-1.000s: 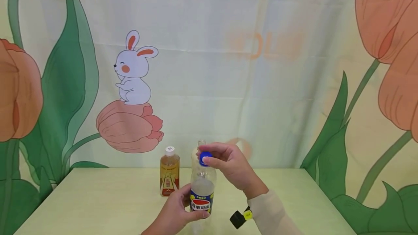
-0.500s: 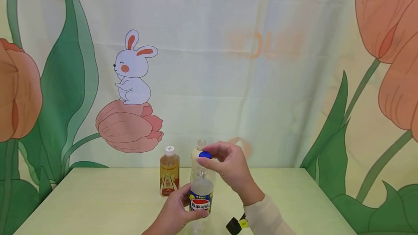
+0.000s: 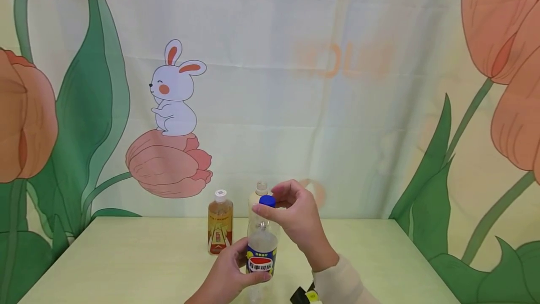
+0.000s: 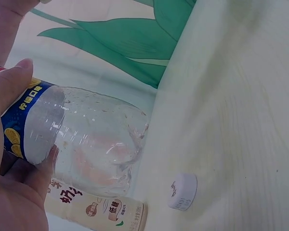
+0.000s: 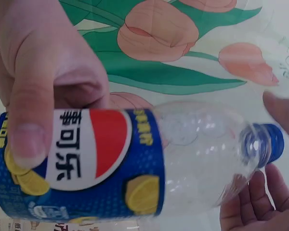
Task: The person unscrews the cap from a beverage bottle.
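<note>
My left hand [image 3: 228, 269] grips the label of a clear cola bottle [image 3: 261, 243], fingers behind and thumb across the front. Its blue label [image 5: 120, 163] shows lemons and a red-and-white emblem. The bottle is upright, and a blue cap [image 3: 267, 201] sits on its neck. Around that cap is my right hand [image 3: 297, 210], thumb in front and fingertips spread behind at its right side. In the right wrist view, a gap shows between the cap [image 5: 274, 142] and the thumb [image 5: 279, 108], while the other fingers hang loosely below.
An amber drink bottle [image 3: 220, 229] with a white cap stands left of the held bottle. Behind it is an uncapped clear bottle [image 3: 261, 187]; a cream-labelled bottle [image 4: 98, 211] shows in the left wrist view. A loose white cap [image 4: 183, 191] lies on the table [image 4: 231, 144].
My right fingers have loosened from the blue cap and drawn back to its right, the wrist turning. The left hand keeps its grip on the bottle.
</note>
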`<state>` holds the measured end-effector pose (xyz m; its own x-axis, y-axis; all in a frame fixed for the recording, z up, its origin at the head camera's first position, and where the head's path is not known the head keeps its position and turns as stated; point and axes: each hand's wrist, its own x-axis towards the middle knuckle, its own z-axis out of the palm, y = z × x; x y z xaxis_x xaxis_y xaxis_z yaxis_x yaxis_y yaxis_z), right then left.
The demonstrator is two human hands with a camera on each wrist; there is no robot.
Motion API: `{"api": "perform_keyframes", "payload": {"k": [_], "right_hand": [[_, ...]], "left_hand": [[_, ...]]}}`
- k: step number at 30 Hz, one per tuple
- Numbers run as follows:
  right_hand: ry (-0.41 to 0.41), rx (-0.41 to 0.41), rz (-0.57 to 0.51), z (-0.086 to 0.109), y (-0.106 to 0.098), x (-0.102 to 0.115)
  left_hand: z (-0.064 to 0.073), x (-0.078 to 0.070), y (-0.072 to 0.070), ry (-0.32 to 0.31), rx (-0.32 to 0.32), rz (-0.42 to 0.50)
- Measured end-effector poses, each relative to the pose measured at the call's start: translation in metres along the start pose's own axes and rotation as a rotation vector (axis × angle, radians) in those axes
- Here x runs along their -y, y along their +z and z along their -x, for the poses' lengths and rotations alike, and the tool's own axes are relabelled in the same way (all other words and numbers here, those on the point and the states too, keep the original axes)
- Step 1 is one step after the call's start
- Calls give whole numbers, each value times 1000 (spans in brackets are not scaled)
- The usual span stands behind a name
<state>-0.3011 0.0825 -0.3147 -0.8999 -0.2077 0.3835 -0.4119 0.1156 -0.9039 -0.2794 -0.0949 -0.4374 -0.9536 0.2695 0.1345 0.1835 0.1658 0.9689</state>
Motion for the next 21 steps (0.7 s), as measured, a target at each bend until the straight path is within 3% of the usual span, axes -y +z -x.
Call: {"api": "perform_keyframes", "payload": {"k": [3,6,16,21], "right_hand": [[0,-56,29,2,2,4],[-7,-45,20,3,0,7],[-11,269,-100,-8,-17,-2],[33,194,-48,-6,-11,-4]], "left_hand": [[0,0,0,-2,1,-3],[-1,1,-1,-8,5,-2],[-4,2,1,-13,10,-2],[-4,4,0,10,-2,-7]]}}
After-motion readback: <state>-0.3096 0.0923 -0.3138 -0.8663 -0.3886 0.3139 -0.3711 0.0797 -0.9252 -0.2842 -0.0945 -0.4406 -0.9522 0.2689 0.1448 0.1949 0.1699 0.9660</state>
